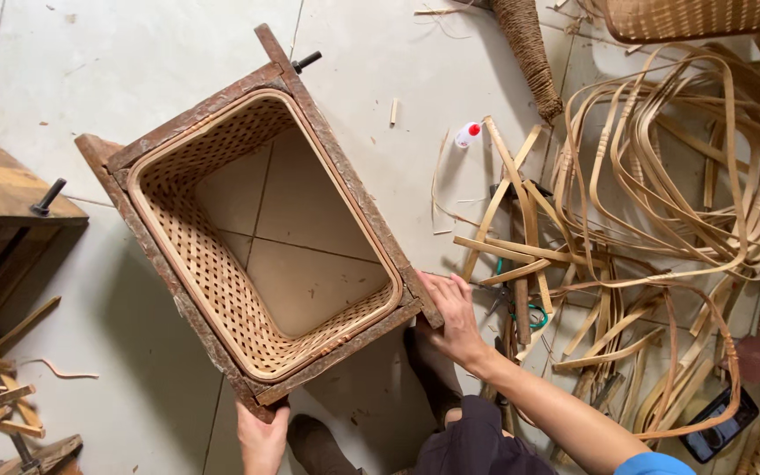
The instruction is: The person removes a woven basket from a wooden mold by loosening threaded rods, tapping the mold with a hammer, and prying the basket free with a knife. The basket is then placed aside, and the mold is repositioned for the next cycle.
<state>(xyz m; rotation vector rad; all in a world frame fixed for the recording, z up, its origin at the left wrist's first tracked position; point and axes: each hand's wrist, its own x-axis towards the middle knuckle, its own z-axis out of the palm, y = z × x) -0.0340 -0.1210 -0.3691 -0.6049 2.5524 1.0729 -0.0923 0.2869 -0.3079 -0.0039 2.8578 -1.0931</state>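
Wooden frame [327, 132] with woven basket [222, 281] fitted inside sat on the tiled floor [116, 53]. Left hand [261, 440] gripped the frame's near corner, fingers clamped on its underside edge. Right hand [452, 318] lay flat against the frame's right corner, fingers together, touching the wood. Bamboo strips [661, 176] were piled just right of it; a small glue bottle [467, 135] lay near them.

Tiled floor [90, 70] under frame [336, 158], strips [661, 176]

Left hand [262, 440] and woven stool [692, 16] cut off by edges
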